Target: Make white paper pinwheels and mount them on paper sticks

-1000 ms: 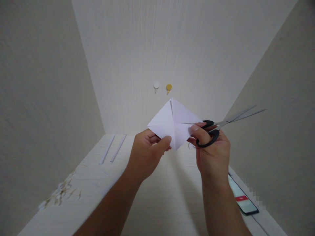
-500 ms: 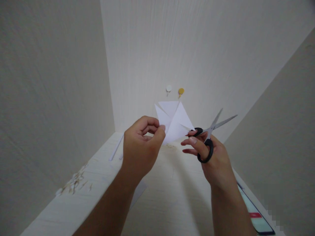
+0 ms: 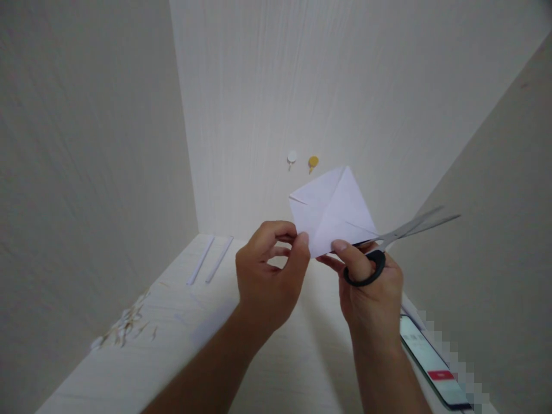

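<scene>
White folded paper (image 3: 334, 207) is held in the air above the table (image 3: 297, 368), between the two hands. The left hand (image 3: 272, 273) pinches it close to the bottom corner, thumb in front. The right hand (image 3: 373, 293) presses its thumb on the lower right part, and it also carries the scissors (image 3: 393, 236): one black ring is around the thumb, and the blades point away to the right, slightly parted.

I suppose this paper is very light, rather stiff along its folds, but easy to crease or tear, and its flaps could spread apart. The better hold would be a gentle pinch on the folded edges, without pressing the pointed corners.

The back of the paper is hidden, and so are some fingers and most of the second scissor ring. The small pieces (image 3: 125, 323) at the left are too blurred to name. The writing on the phone (image 3: 431, 359) cannot be read, and square blocks cover the area beside it.
</scene>
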Demonstrator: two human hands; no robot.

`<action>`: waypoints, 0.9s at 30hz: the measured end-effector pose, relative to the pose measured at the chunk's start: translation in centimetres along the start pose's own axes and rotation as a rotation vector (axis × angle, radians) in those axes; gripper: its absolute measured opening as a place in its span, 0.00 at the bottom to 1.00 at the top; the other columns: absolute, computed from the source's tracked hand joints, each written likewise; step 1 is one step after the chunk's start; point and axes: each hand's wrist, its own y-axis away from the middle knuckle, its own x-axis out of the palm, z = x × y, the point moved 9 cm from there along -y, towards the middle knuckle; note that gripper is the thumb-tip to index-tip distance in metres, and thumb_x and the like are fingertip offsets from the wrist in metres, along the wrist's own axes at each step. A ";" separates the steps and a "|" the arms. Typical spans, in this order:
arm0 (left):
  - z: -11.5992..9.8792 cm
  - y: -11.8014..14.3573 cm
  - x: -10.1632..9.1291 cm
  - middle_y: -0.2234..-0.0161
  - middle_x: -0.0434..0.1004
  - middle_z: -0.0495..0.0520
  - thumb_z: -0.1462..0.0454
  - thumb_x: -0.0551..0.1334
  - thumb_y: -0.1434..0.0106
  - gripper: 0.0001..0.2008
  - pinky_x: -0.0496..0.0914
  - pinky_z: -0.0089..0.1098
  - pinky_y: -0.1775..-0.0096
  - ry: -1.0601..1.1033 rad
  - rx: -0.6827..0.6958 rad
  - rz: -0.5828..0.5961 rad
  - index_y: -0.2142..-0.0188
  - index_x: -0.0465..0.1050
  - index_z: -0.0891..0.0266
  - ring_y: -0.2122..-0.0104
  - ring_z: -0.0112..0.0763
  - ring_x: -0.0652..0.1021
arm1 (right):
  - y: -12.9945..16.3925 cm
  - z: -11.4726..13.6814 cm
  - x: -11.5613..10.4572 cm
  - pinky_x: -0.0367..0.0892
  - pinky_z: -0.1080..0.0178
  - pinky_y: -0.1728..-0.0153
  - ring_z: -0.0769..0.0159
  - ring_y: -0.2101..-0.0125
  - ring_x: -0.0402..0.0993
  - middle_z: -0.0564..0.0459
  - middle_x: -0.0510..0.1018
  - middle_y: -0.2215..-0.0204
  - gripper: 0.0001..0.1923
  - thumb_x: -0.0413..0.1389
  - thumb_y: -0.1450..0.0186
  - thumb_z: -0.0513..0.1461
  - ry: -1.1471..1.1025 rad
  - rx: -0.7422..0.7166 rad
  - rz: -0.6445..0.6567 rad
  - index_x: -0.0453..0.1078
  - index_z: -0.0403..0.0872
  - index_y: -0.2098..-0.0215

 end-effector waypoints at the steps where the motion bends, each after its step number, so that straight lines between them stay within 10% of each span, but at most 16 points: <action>1: 0.5 -0.1 0.3 0.69 0.80 0.48 0.64 0.68 0.38 0.03 0.73 0.25 0.70 0.045 -0.047 0.036 0.66 0.76 0.59 0.69 0.29 0.80 | -0.1 0.2 -0.3 0.80 0.57 0.71 0.58 0.70 0.80 0.55 0.79 0.77 0.12 0.72 0.46 0.42 0.014 -0.018 -0.014 0.75 0.46 0.74; 15: 2.3 -0.7 1.1 0.78 0.77 0.47 0.67 0.69 0.43 0.03 0.69 0.23 0.75 0.127 -0.287 0.303 0.72 0.77 0.64 0.77 0.25 0.75 | -1.1 0.0 -0.9 0.75 0.60 0.72 0.62 0.74 0.78 0.52 0.82 0.74 0.10 0.72 0.46 0.41 0.129 -0.004 0.112 0.78 0.46 0.74; 27: -0.9 -2.0 -3.1 0.78 0.80 0.48 0.65 0.72 0.46 0.07 0.75 0.26 0.76 0.028 -0.095 -0.173 0.69 0.77 0.65 0.80 0.30 0.79 | 1.4 -1.2 2.0 0.64 0.68 0.78 0.66 0.73 0.70 0.52 0.78 0.72 0.16 0.72 0.45 0.49 0.454 0.331 0.782 0.80 0.47 0.67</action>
